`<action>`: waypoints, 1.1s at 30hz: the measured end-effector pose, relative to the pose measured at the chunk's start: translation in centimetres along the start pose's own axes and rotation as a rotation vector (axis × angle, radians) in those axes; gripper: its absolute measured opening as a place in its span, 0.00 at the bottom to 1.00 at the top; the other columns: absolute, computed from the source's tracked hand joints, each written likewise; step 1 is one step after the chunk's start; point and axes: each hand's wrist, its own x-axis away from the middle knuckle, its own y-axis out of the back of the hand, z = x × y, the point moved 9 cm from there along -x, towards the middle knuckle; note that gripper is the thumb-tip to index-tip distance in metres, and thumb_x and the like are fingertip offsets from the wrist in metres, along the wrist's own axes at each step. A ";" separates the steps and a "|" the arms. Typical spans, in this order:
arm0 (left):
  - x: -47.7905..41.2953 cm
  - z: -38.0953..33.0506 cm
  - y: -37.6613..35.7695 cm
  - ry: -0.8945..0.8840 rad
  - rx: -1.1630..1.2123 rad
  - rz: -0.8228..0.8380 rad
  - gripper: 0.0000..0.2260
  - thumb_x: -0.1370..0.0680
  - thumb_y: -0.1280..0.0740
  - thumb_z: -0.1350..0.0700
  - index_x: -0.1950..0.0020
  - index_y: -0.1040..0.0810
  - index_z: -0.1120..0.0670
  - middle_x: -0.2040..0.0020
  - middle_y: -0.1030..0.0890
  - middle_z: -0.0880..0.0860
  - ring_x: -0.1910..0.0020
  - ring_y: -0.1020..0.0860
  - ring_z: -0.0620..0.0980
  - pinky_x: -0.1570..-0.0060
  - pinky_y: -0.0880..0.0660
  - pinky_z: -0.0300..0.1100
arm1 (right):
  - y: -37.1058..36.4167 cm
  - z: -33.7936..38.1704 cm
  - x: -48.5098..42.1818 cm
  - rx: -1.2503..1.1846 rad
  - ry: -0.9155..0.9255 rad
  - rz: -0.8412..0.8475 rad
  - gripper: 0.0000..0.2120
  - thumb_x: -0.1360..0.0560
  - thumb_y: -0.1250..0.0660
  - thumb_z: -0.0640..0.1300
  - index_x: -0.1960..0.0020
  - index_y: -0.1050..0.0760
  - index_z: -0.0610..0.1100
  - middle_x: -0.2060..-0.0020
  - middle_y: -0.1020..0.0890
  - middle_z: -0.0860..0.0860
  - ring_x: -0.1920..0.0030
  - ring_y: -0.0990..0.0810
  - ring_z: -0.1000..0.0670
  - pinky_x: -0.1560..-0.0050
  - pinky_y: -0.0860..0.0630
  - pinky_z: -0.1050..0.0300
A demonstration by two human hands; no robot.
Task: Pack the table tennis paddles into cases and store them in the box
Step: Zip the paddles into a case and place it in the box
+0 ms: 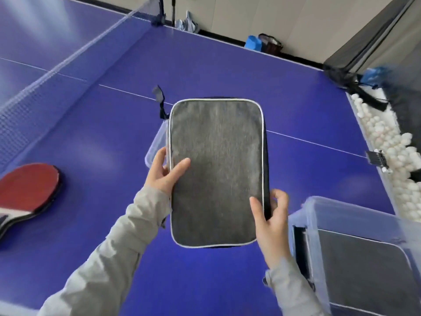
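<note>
Grey case (216, 172) hangs over the table (227, 65), pinched at its long edges by left hand (164, 172) and right hand (271, 222) — such light edge holds could slip before it reaches the box (319, 215) — where another case already lies.

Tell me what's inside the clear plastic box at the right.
The clear plastic box holds a grey case with light piping, like the grey case held in both hands. Anything beneath it, and whatever it contains, is hidden.
</note>
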 end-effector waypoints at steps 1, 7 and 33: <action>0.3 -0.4 2.7 0.012 -0.033 0.001 0.14 0.26 0.31 0.57 0.43 0.29 0.52 0.60 0.16 0.48 0.63 0.18 0.46 0.65 0.22 0.38 | -2.7 -0.1 1.2 0.030 -0.027 0.014 0.13 0.27 0.31 0.50 0.49 0.34 0.58 0.53 0.21 0.52 0.56 0.22 0.55 0.56 0.28 0.70; 2.5 -2.0 15.0 -0.005 -0.407 0.056 0.17 0.30 0.31 0.50 0.47 0.31 0.33 0.58 0.19 0.42 0.57 0.20 0.44 0.52 0.24 0.38 | -13.7 9.8 1.9 0.329 0.276 0.028 0.14 0.24 0.33 0.41 0.39 0.24 0.46 0.52 0.28 0.51 0.53 0.26 0.61 0.47 0.31 0.71; 3.9 -4.7 22.1 -0.059 -0.815 0.333 0.22 0.30 0.25 0.57 0.38 0.26 0.48 0.54 0.19 0.41 0.54 0.21 0.41 0.47 0.27 0.35 | -24.2 12.5 1.8 0.376 0.049 0.431 0.06 0.31 0.32 0.35 0.64 0.25 0.44 0.72 0.20 0.51 0.69 0.24 0.51 0.62 0.27 0.56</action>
